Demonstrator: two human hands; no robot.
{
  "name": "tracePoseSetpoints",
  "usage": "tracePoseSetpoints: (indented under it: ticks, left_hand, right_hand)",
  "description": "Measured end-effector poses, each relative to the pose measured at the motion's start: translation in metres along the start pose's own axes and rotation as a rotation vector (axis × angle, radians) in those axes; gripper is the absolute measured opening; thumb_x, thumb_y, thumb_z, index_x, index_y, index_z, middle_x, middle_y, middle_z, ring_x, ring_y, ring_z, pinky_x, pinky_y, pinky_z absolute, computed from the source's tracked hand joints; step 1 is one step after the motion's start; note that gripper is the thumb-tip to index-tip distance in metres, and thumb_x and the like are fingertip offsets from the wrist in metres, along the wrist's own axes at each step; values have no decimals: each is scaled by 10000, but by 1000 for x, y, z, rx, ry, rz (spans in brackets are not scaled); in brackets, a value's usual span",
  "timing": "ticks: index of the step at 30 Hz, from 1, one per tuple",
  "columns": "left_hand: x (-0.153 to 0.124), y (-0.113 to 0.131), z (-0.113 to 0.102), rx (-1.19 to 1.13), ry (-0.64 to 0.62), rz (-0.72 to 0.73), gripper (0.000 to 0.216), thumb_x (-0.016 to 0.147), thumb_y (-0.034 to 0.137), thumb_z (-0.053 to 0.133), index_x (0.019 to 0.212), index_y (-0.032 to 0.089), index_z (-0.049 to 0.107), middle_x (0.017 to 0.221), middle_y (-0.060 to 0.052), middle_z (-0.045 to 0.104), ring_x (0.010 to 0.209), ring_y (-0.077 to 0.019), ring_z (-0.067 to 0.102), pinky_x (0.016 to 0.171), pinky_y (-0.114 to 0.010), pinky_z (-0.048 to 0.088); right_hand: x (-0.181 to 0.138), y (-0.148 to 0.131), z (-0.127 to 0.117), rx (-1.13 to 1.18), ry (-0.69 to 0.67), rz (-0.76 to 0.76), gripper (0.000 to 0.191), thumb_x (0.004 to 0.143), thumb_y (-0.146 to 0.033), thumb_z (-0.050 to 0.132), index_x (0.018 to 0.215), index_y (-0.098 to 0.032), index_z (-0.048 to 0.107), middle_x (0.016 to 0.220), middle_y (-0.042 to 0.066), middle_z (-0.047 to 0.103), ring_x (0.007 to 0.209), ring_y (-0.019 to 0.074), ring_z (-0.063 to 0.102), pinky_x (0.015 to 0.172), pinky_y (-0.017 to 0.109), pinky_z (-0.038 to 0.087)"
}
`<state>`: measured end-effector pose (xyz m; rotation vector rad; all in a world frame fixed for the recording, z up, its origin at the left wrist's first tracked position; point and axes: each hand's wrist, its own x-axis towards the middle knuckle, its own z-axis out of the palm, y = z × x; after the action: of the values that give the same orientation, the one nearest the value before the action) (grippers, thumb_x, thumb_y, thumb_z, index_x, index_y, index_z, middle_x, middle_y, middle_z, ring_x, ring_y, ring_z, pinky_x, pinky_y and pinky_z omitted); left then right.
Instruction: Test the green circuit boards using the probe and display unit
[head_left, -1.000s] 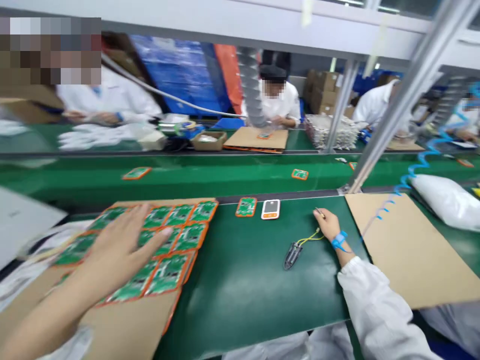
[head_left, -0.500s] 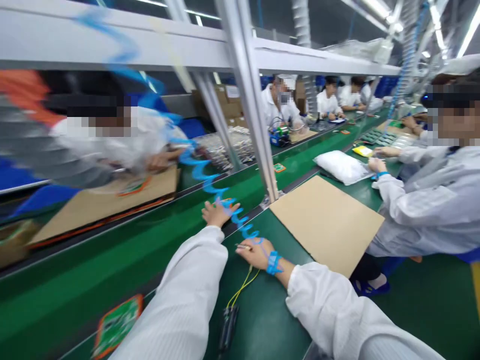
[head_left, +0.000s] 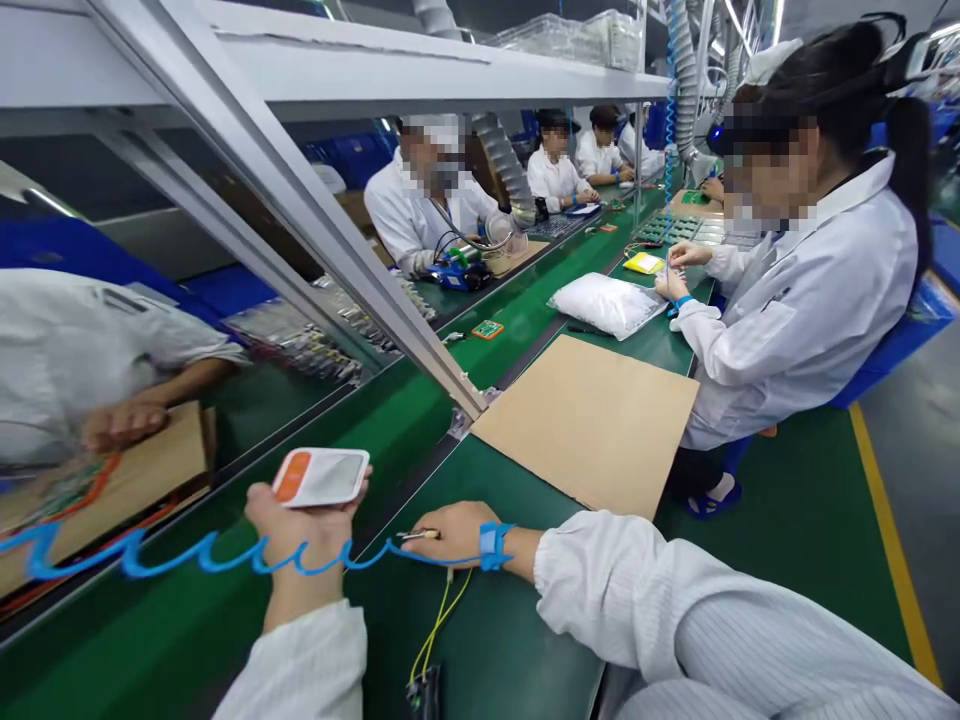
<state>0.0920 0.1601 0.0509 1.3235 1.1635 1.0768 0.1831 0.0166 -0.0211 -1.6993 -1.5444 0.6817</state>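
Observation:
My left hand [head_left: 300, 535] is raised over the green conveyor belt [head_left: 225, 600] and grips a small white device with an orange end [head_left: 321, 476] from below. My right hand [head_left: 450, 532] rests on the green bench mat, fingers pinched on a thin metal-tipped probe [head_left: 411, 535] whose yellow wires [head_left: 435, 620] run down to a black clip at the bottom edge. A blue wrist strap [head_left: 487, 545] sits on my right wrist, and its blue coiled cord [head_left: 172, 555] stretches left across my left wrist.
A cardboard sheet [head_left: 592, 420] lies to the right on the bench. A slanted metal frame post [head_left: 300, 220] stands between bench and belt. A seated co-worker in white [head_left: 795, 290] works at the right beside a white bag [head_left: 604, 300]. More workers sit across the belt.
My view swung right along the line. My left hand left the tray of green boards, reached to the belt edge, and now holds the white and orange device. The right hand kept the probe.

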Motion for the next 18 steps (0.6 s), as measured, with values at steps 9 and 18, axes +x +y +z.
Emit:
tracePoseSetpoints:
  ticks: [9, 18]
  left_hand:
    - [-91, -30, -57, 46, 248, -196, 362, 894, 526, 399, 953, 194, 530, 749, -9, 560, 560, -134, 550, 488, -261, 482]
    - [-117, -52, -44, -731, -458, -332, 414, 946, 508, 341, 979, 189, 603, 394, 67, 338, 302, -75, 272, 310, -157, 198]
  right_hand:
    - [-2, 6, 0, 138, 69, -46, 335, 912, -486, 457, 874, -208, 638, 803, -19, 630, 721, 120, 545, 577, 211, 334]
    - [-7, -1, 6, 133, -45, -242, 224, 887, -308, 564, 745, -144, 620, 722, -8, 498, 713, 112, 489, 699, 224, 378]
